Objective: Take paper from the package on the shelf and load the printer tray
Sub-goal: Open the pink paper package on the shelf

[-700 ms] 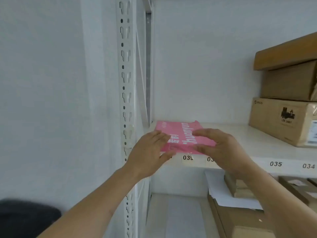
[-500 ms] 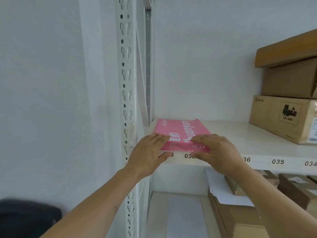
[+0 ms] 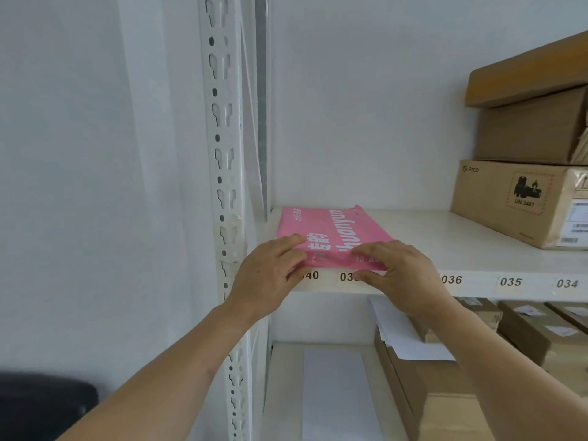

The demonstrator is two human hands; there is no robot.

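White metal shelving (image 3: 461,249) stands against a pale wall, with a slotted upright (image 3: 222,154) at its left end. Number labels (image 3: 510,282) on the shelf's front edge read 036, 035 and 034; two more, partly covered, show "40" and "03".

At the shelf's left end, by the front edge, lies a pink package (image 3: 331,232), flat. White print on its top reads "huanyun", with Chinese characters beside it; its front end shows "70 A", the rest covered.

To the right, well apart from the package, sits a cardboard box (image 3: 521,202) marked "PICO" and "UN 3481" under a hazard symbol. Two plain boxes (image 3: 534,128) are stacked on it.

Left hand (image 3: 270,275): half open, fingers on the package's top at its near left corner, thumb at the front end.

Right hand (image 3: 404,272): half open, fingers laid across the near right corner, thumb below against the shelf edge. Whether either hand bears the package's weight cannot be told.

Lower shelf: more boxes (image 3: 525,338), loose white sheets (image 3: 410,342).
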